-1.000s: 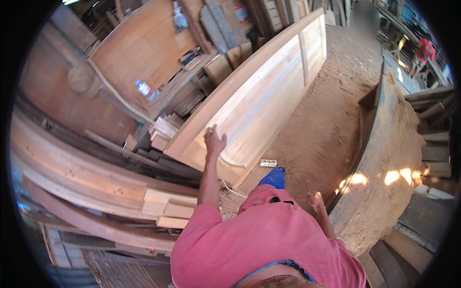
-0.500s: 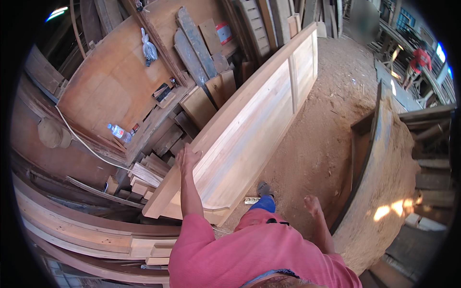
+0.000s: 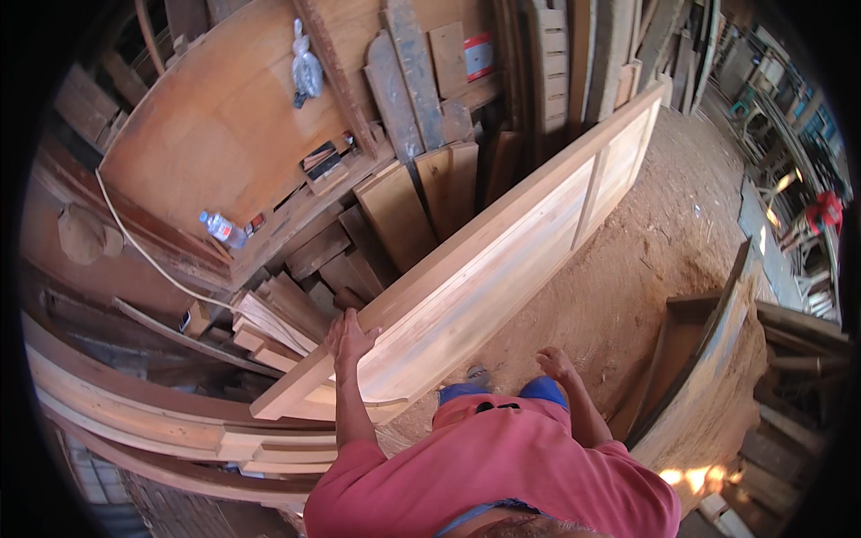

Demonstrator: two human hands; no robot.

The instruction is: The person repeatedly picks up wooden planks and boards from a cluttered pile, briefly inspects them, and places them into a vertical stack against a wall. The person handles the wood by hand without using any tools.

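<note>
Wooden door panel (image 3: 502,264) stood on a long edge on the sawdust-strewn floor (image 3: 619,278), running obliquely from the person's near left to the far right. Left hand (image 3: 352,341) lay on the panel's upper edge, close to its near end; the thumb was apart from the fingers, which reached over that edge. Firmness of hold could not be told. Right hand (image 3: 558,364) was held over the floor, well apart from the panel, fingers loosely curled; whether they closed fully could not be told.

Edges: the upper edge was straight in substance, its slight bend being consistent with the lens. The near corner overlapped the curved timbers (image 3: 161,426) in view; contact there could not be confirmed. The far end came near the upright boards (image 3: 610,63). On the panel's left, short offcuts (image 3: 269,327) and leaning boards (image 3: 395,215) sat close alongside, leaving little room on that side.

Open room: a strip of floor lay between the panel and the dusty slab (image 3: 717,368) on the right, and continued past the panel's far end. Person's blue-clad legs (image 3: 543,392) occupied its near part.
</note>
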